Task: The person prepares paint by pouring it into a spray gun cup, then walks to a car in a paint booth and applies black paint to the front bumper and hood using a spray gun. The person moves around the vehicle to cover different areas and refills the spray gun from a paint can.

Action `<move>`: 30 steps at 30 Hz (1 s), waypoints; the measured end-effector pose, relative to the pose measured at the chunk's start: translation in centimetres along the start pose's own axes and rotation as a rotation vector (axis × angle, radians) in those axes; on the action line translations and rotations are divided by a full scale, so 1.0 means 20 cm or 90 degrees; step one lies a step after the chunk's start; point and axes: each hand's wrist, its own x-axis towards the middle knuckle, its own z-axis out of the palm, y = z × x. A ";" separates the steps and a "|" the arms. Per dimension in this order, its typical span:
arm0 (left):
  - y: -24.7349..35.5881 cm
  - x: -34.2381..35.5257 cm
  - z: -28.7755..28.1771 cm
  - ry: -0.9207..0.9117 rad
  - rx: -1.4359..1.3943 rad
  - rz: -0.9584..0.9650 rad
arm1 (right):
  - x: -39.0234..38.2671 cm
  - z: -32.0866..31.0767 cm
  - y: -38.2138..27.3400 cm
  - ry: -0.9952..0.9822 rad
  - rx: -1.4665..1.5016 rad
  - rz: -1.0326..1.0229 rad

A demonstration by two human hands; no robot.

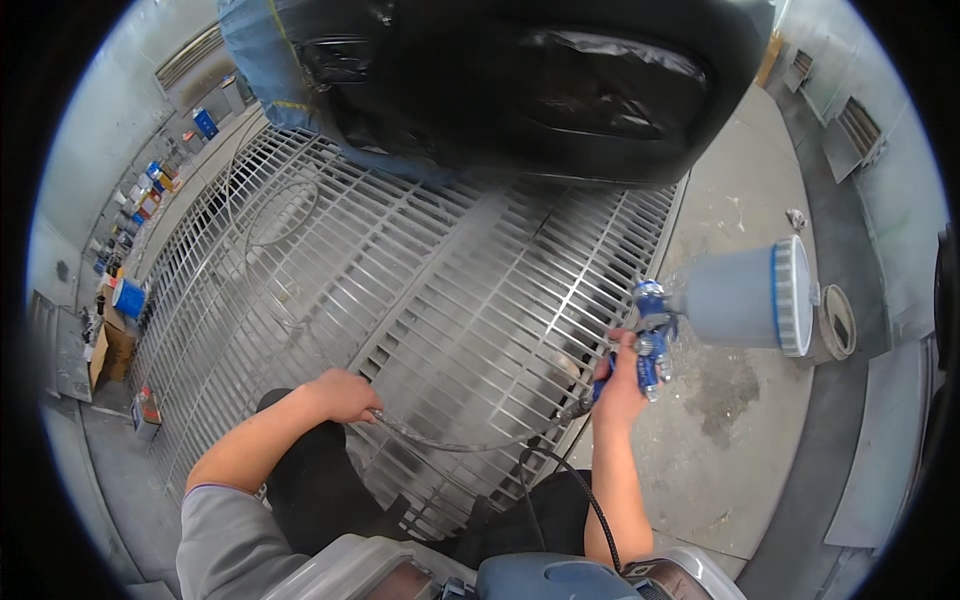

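My right hand [622, 392] is wrapped round the grip of a blue and silver paint spray gun [652, 335]. The gun's pale, translucent paint cup [735, 298], with a blue ring and white lid, lies sideways to the right. From the grip, a grey air hose [470, 446] sags across to my left hand [347, 396], whose fingers are closed on it. Ahead of both hands, apart from them, is a large glossy black vehicle body part [520, 90]. Blue masking film [262, 62] covers its left side.
Beneath me runs a metal floor grating [420, 290], with more hose [250, 225] looped over it. Several cans and bottles [150, 190] line the left wall, near a blue container [129, 298] and a cardboard box [112, 355]. A round bucket [838, 322] stands at right.
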 end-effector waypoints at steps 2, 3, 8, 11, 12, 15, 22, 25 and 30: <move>-0.14 0.02 0.08 0.062 0.012 0.063 | -0.05 0.09 -0.07 0.062 -0.006 -0.017; -0.21 0.05 0.07 0.088 0.017 0.084 | -0.06 0.13 -0.11 0.057 -0.009 -0.031; -0.57 0.01 0.13 0.150 -0.001 0.175 | -0.33 0.40 -0.33 -0.056 -0.108 -0.052; -0.71 -0.09 0.13 0.150 -0.018 0.253 | -0.49 0.60 -0.54 -0.107 -0.135 -0.050; -0.75 -0.14 0.11 0.148 -0.018 0.280 | -0.54 0.68 -0.64 -0.113 -0.127 -0.054; -0.87 -0.21 0.12 0.162 -0.087 0.359 | -0.61 0.94 -1.00 -0.067 -0.155 -0.127; -1.02 -0.36 -0.02 0.197 -0.218 0.411 | -0.72 1.36 -1.71 0.003 -0.222 -0.291; -0.96 -0.52 -0.07 0.117 -0.209 0.439 | -0.76 1.45 -1.83 0.014 -0.247 -0.302; -0.87 -0.70 -0.03 0.050 -0.223 0.490 | -0.76 1.52 -1.90 -0.026 -0.249 -0.293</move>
